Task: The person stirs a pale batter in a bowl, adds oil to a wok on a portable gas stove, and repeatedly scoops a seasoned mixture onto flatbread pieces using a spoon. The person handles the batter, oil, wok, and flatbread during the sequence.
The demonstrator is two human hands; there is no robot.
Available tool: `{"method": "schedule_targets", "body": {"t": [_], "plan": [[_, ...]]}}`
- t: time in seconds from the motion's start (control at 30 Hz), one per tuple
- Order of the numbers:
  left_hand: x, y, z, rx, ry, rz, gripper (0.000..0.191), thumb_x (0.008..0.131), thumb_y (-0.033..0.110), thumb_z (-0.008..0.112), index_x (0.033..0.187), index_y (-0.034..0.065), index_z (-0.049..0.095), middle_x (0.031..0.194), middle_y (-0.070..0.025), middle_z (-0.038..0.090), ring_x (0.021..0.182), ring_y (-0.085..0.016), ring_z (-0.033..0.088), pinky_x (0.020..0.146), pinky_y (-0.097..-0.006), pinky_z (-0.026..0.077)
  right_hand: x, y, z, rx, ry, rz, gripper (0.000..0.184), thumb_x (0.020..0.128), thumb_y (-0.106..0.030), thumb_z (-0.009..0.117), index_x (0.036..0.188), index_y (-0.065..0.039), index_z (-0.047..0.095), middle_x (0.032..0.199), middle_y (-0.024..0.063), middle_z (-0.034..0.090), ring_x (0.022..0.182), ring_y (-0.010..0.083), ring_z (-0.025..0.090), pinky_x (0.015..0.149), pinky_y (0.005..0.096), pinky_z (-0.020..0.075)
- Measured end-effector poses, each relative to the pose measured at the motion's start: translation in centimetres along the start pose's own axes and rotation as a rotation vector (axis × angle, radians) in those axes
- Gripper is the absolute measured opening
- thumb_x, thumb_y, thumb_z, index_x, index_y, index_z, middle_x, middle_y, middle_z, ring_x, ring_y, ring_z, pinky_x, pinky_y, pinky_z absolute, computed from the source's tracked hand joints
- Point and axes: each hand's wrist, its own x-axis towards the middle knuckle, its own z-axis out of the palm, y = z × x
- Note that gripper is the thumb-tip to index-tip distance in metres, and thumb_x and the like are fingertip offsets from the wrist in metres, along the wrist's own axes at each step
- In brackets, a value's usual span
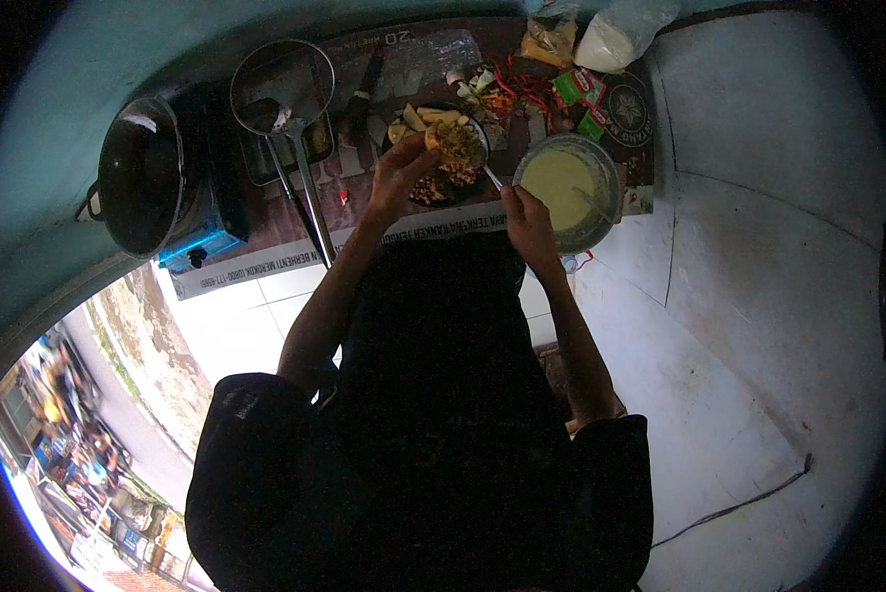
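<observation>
My left hand point(398, 176) holds a piece of pale yellow-brown food point(438, 138) over a dark plate; exactly what the food is cannot be told. With my right hand point(524, 211) I grip the handle of a metal spoon point(493, 177), its head at the plate's right side among chopped vegetable filling point(454, 152). Darker crumbly filling point(430, 189) lies at the plate's near side, and pale cut pieces point(413, 118) lie along its far side. Just right of my right hand stands a bowl of pale yellow batter point(558, 185) with a utensil in it.
A wok point(141, 177) sits on a stove point(202, 248) at the left. Beside it, a strainer point(283, 87) and a ladle lie over a metal tray point(321, 144). Red chillies point(521, 85), green packets point(578, 87) and plastic bags point(607, 46) lie at the far right, near the wall.
</observation>
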Motion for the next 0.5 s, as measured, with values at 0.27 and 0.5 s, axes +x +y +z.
{"method": "schedule_targets", "body": {"t": [0.27,0.5], "plan": [[-0.2,0.0,-0.4,0.033,-0.023,0.031,0.042,0.083,0.019,0.061,0.117,-0.0016,0.049,0.108,-0.0126,0.057,0.099,-0.020,0.055,0.087,-0.0340,0.044,0.2,0.7,-0.5,0.014,-0.134,0.164,0.037,0.090,-0.035,0.043,0.095,-0.002,0.058,0.079,0.0228,0.060,0.075,0.0372,0.059,0.067,0.0439,0.0448],[-0.1,-0.6,-0.4,0.119,-0.023,0.040,0.050,0.082,0.025,0.062,0.119,-0.0048,0.046,0.109,-0.0146,0.057,0.099,-0.020,0.055,0.087,-0.0326,0.044,-1.0,-0.9,0.5,-0.016,0.041,-0.042,0.031,0.091,-0.027,0.044,0.076,-0.001,0.050,0.058,0.0134,0.048,0.052,0.0235,0.048,0.053,0.0353,0.0390]]}}
